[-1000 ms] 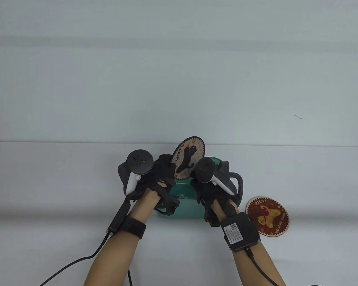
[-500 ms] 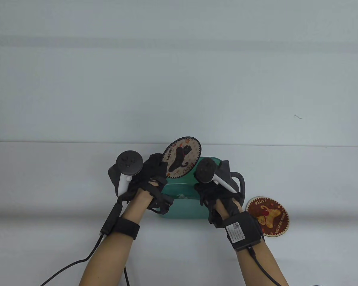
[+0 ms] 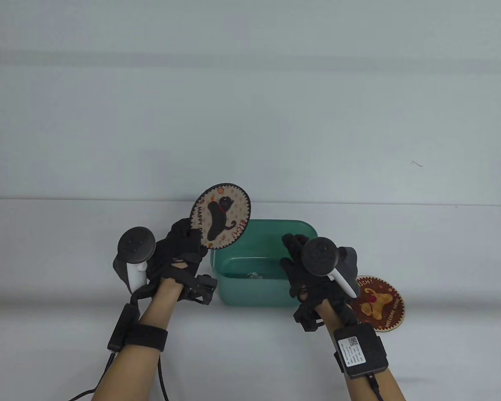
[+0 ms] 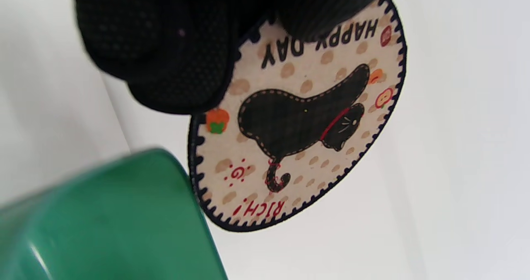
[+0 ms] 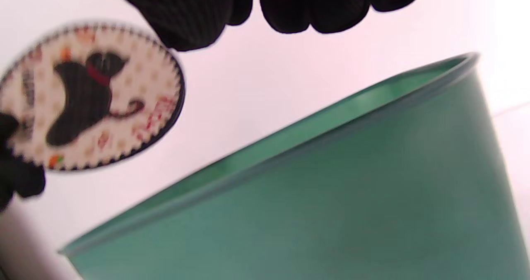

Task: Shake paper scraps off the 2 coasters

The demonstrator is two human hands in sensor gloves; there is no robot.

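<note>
black-cat coaster (image 3: 220,216) moved left, right hand (image 3: 307,271) withdrawn

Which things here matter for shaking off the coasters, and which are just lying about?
Job: cat coaster, pinched by left hand; dog coaster on the table; green bin with scraps; right hand, holding nothing.
Lying about: small speck on the wall.

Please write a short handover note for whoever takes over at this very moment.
Left hand: holds the black-cat coaster by its edge, raised and tilted beside the green bin's left rim.
Right hand: holds nothing, open at the bin's right side.
Brown coaster: flat on the table, right of the bin.
Done: scraps lie in the bin; no scraps visible on either coaster.
Left: probably just set the cat coaster down.
</note>
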